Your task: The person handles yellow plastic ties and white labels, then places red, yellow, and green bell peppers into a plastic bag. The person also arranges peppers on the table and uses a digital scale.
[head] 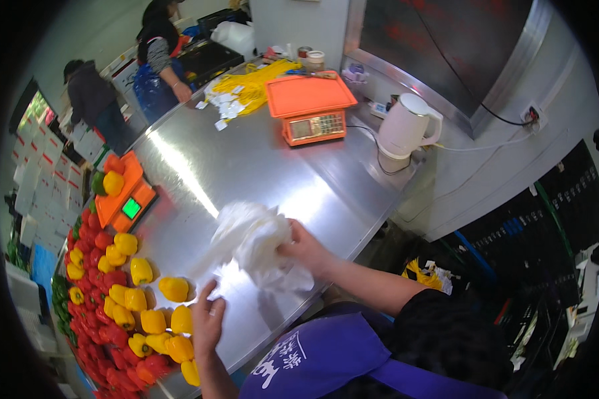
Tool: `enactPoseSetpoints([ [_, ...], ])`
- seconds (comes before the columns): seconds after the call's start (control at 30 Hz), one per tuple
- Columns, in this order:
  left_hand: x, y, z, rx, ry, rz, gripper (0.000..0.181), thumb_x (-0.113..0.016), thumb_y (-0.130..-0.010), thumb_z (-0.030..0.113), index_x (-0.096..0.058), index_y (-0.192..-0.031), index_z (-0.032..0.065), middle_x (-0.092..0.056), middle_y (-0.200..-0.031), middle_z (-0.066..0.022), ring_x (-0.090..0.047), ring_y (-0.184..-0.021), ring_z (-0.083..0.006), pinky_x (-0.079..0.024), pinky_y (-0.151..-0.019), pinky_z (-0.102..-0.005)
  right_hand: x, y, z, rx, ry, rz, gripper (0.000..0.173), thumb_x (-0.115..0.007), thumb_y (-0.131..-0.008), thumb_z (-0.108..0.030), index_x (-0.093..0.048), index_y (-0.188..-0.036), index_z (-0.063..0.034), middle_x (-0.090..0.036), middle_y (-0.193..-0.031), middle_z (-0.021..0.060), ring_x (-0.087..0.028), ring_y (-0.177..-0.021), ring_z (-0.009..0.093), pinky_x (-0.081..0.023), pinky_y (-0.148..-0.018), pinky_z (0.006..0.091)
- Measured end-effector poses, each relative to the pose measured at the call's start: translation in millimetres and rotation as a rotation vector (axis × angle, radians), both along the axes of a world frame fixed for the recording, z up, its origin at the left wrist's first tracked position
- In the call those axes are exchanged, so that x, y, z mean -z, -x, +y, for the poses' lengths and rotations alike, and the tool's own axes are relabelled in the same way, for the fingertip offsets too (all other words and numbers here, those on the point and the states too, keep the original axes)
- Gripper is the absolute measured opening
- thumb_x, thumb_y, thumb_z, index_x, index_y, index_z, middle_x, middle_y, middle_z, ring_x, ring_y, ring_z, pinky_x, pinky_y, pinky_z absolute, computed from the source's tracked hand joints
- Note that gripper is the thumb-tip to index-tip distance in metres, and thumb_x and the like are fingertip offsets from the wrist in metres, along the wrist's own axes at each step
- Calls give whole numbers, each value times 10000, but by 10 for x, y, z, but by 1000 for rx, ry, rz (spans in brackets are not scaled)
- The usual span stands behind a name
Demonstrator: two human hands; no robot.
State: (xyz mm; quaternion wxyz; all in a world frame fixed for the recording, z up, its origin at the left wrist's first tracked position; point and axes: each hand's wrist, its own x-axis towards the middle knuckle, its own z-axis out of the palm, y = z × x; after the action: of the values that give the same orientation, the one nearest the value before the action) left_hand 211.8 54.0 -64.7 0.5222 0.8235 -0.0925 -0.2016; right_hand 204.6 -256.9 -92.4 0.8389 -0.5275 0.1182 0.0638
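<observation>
A crumpled white cloth or sheet (257, 239) hangs from my right hand (302, 247), held over the steel table (224, 164). My left hand (209, 316) is raised at the lower left of it, fingers apart, with nothing in it. Beside that hand lie several yellow bell peppers (153, 321), and farther left a heap of red bell peppers (97, 329) with green peppers (60, 304) at its edge. An orange scale (111, 207) with a lit green display carries a yellow pepper (113, 183), a green one and a red one.
A second orange scale (312, 99), a white electric kettle (404, 124) and a pile of yellow mesh nets with white tags (249, 85) stand along the far side. Two people (162, 60) are beyond the table. Black crates (519, 234) stand at the right; white boxes (40, 169) are stacked at the left.
</observation>
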Motion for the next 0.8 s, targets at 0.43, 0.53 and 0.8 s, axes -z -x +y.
enactPoseSetpoints([
  [0.43, -1188, -1036, -1479, -442, -24, -1410, 703, -517, -1057, 457, -311, -1563, 14, -358, -1587, -171, -389, -1452, -348, -362, -1176, -524, 474, 266, -2444, 563, 297, -173, 696, -692, -850, 26, -380, -1466, -61, -546, -1339, 106, -553, -1248, 216, -458, -1048, 363],
  [0.53, -539, -1266, -1368, -387, -357, -1281, 739, -582, -1023, 453, -306, -1566, 32, -345, -1601, -193, -397, -1447, -371, -387, -1164, -521, 401, 181, -2378, 516, 317, -141, 713, -738, -831, -21, -397, -1456, -67, -559, -1312, 118, -560, -1228, 228, -466, -1038, 364],
  [0.8, 1394, -1107, -1911, 149, -518, -676, 698, -642, -988, 251, -340, -1547, -39, -289, -1612, -287, -268, -1509, -426, -216, -1231, -461, 903, 535, -1849, 474, 202, -156, 731, -780, -809, -42, -436, -1453, -71, -560, -1371, 131, -525, -1301, 241, -420, -1091, 370],
])
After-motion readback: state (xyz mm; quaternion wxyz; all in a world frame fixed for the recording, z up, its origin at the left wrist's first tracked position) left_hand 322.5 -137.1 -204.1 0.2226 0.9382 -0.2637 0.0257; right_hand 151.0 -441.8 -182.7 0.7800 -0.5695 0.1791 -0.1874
